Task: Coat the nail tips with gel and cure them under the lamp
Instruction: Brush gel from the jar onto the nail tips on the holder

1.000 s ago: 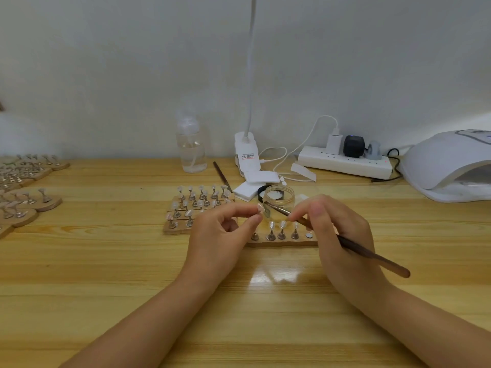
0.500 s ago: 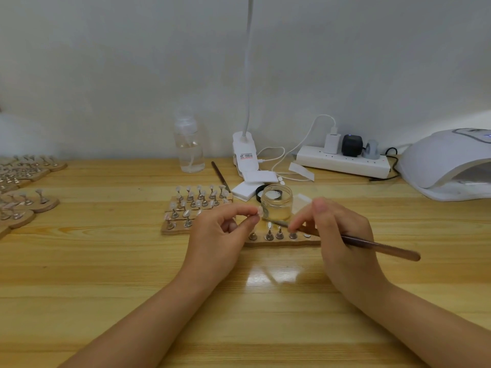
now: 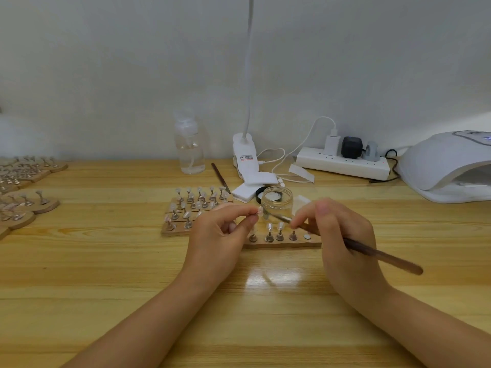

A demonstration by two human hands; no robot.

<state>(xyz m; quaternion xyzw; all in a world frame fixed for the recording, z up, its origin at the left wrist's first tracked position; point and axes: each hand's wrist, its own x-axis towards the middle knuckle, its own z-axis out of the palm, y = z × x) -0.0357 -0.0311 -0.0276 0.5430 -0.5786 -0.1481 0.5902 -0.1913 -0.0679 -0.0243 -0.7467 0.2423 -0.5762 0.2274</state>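
My left hand pinches a small nail tip on its stand between thumb and forefinger, lifted above the table. In my right hand is a brown-handled brush, its tip touching that nail tip. Just behind stands an open clear gel jar. Below the hands lies a wooden holder strip with several nail tips on metal stands. The white curing lamp sits at the far right, its opening facing left.
More wooden holders with nail tips lie left of centre, others at the far left edge. A clear bottle, a spare brush, a clip lamp base, white pads and a power strip line the back.
My right hand brought the brush back from the jar; its tip now meets the nail tip in my left hand. The handle's rear end has dropped lower.
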